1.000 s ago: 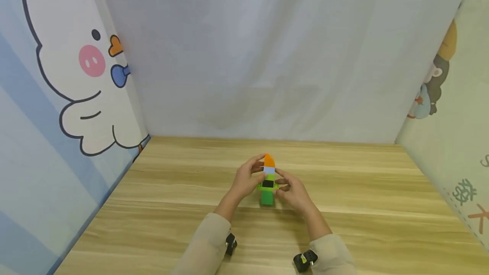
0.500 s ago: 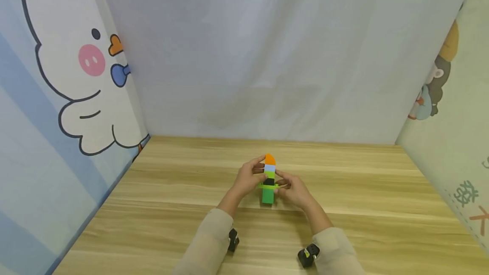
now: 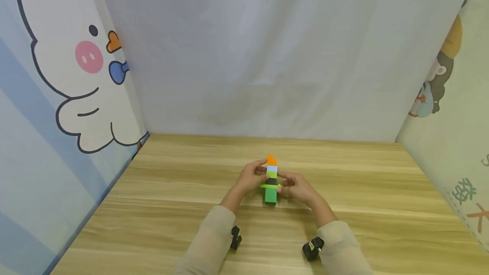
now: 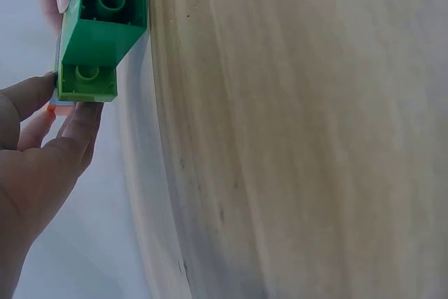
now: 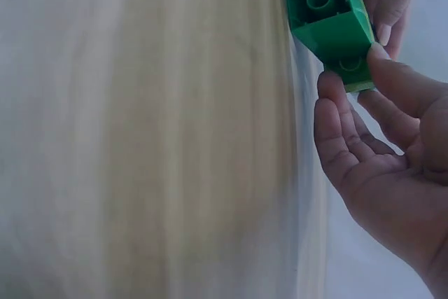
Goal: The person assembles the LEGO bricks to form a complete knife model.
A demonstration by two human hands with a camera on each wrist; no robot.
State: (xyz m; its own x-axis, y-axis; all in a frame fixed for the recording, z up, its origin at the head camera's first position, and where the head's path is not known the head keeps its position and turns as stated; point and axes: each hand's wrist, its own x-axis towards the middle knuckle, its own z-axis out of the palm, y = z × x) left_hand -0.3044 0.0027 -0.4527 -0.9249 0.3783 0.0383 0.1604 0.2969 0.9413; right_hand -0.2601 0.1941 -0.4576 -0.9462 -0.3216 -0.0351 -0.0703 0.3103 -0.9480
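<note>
A stack of toy building blocks (image 3: 271, 174) stands between the two hands. From the top it has an orange rounded block (image 3: 271, 161), a pale blue one, a lime one, a black one, a wider thin lime piece and a green block (image 3: 271, 195). The left hand (image 3: 249, 179) pinches the stack's left side, its thumb near the black and lime blocks. On the other side the right hand (image 3: 299, 189) pinches the end of the wide lime piece. Both wrist views show the hollow underside of the green block (image 4: 110, 5), held off the tabletop.
A wood-grain table (image 3: 172, 207) lies under the hands. Behind it hangs a grey-white curtain (image 3: 244, 54). Cartoon-printed panels stand at left (image 3: 88, 96) and right (image 3: 451, 139). Small black wrist cameras sit at the left cuff (image 3: 235, 237) and right cuff (image 3: 313, 248).
Both hands and the stack have shifted slightly to the right in the head view, which itself has moved a little. The grip on the stack looks the same.
</note>
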